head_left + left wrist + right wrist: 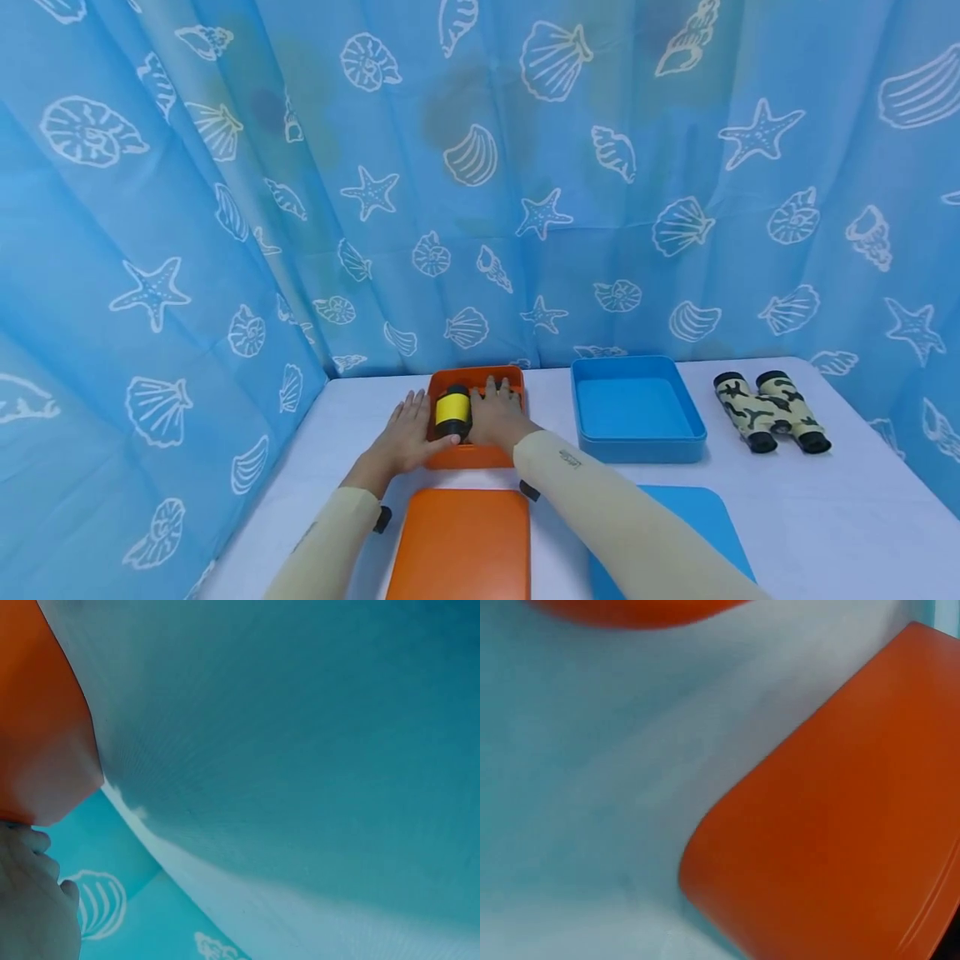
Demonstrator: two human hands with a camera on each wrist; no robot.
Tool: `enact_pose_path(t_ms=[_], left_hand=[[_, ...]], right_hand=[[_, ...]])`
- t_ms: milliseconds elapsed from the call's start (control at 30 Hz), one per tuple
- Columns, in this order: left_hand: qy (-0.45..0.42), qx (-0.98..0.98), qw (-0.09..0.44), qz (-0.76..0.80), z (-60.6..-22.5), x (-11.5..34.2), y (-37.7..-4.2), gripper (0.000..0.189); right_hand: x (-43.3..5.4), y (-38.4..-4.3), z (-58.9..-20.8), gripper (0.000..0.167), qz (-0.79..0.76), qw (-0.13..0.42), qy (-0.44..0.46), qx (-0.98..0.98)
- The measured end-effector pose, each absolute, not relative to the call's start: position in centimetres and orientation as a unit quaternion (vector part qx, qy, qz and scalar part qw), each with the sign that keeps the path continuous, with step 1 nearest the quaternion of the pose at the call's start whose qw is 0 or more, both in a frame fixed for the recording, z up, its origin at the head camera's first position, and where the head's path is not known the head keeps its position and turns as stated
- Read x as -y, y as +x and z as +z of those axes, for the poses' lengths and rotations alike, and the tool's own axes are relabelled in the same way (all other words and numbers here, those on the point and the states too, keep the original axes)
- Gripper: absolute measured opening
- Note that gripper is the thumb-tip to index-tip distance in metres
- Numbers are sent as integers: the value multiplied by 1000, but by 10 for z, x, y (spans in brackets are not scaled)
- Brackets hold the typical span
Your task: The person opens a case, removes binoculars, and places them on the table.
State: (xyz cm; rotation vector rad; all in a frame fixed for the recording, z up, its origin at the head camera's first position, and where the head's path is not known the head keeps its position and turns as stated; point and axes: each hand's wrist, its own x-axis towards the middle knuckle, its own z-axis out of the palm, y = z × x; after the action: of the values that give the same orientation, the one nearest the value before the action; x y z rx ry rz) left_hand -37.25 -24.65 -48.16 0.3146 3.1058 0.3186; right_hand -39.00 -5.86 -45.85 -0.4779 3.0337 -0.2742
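Observation:
An orange box (480, 456) stands toward the back of the table, left of the middle. Inside lies a black, yellow-banded cylindrical thing (452, 410) that looks like one barrel of a pair of binoculars; the right hand hides what is beside it. The left hand (408, 437) rests at the box's left rim, fingers straight and thumb stretched across the front edge. Over the right half of the box spreads the right hand (497, 414), its fingers reaching forward over black parts. In the left wrist view, fingers of the left hand (34, 892) lie alongside the orange wall.
An orange lid (461, 546) lies flat in front of the box. To the right stand a blue box (637, 408) and, nearer, a blue lid (697, 525) partly under the right forearm. Camouflage binoculars (772, 411) lie at the far right. A shell-patterned curtain (480, 208) hangs behind.

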Motion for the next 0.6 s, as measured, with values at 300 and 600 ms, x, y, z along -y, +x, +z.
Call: enact_pose_path(t_ms=[300, 600], left_hand=[[101, -989, 12, 111, -484, 247, -370, 120], [101, -988, 2, 119, -483, 248, -370, 118]], right_hand=[[65, -391, -463, 94, -90, 26, -140, -986], [62, -396, -457, 91, -99, 43, -157, -982]])
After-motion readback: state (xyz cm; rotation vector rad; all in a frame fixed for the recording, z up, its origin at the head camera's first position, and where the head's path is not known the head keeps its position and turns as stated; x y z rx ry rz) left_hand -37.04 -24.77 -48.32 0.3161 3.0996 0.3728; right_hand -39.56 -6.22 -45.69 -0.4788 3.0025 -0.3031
